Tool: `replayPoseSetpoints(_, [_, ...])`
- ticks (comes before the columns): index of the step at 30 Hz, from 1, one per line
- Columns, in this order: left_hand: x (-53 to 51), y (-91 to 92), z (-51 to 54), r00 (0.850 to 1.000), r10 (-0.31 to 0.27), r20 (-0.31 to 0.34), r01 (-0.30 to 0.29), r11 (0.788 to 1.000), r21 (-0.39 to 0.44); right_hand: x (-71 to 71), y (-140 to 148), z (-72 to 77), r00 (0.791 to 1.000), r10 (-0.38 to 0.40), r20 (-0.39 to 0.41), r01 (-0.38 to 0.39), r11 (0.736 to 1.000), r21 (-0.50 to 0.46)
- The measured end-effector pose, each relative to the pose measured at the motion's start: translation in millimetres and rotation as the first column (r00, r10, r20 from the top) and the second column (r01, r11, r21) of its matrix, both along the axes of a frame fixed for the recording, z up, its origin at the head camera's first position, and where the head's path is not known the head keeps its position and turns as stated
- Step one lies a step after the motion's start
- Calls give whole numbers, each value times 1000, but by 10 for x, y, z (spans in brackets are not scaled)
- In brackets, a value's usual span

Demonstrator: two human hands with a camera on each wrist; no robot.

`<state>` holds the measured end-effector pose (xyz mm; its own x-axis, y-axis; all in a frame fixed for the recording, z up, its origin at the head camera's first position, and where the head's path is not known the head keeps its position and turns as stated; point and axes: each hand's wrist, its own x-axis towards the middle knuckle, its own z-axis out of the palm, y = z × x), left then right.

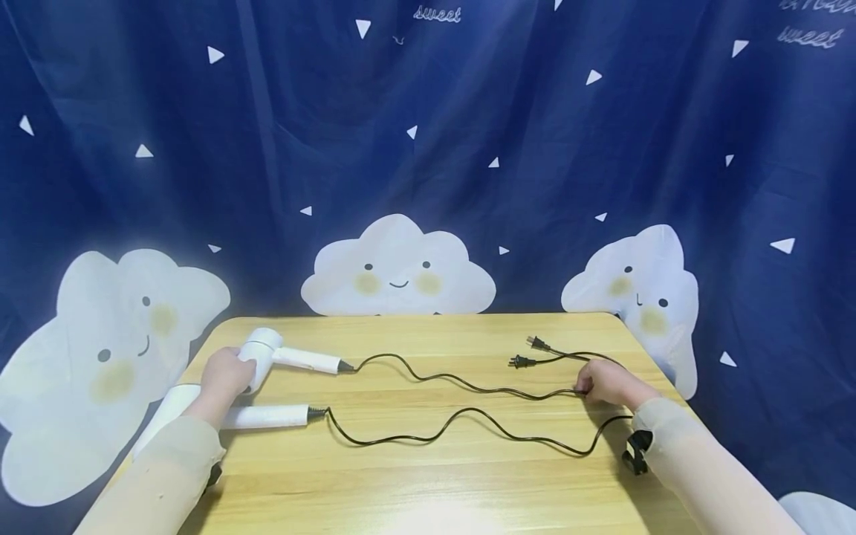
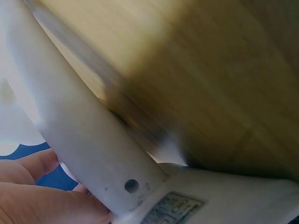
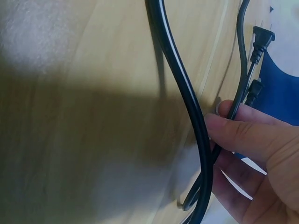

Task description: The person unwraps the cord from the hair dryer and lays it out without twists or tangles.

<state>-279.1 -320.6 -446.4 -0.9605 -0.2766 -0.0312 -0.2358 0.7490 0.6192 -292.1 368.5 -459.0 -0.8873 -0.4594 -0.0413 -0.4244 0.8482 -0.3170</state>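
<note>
Two white hair dryers lie at the table's left, handles pointing right. My left hand grips the head of the far hair dryer. In the left wrist view the near hair dryer covers much of that grip. Black cords run rightward from both handles. At the right, my right hand pinches the far dryer's cord between thumb and finger, clearly seen in the right wrist view. The near dryer's cord passes in front of those fingers. Beyond this hand lie two black plugs.
The light wooden table has rounded far corners. Behind it hangs a dark blue curtain printed with white clouds and triangles. A bright reflection shows on the table's near part. Black straps sit at the wrists.
</note>
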Motion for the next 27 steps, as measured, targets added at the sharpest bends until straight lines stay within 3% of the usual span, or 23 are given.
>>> replayPoseSetpoints(6, [1, -4, -14, 1000, 1, -3, -1, 1000, -31, -1, 20, -16, 1000, -6, 9, 6, 1000, -9])
replayPoseSetpoints(13, [14, -2, 6, 1000, 1, -2, -1, 999, -46, 7, 49, 2, 998, 53, 18, -52, 997, -49])
replayPoseSetpoints(27, [35, 0, 5, 999, -33, -13, 32, 997, -64, -13, 102, 42, 988, 88, 124, -68, 985, -161])
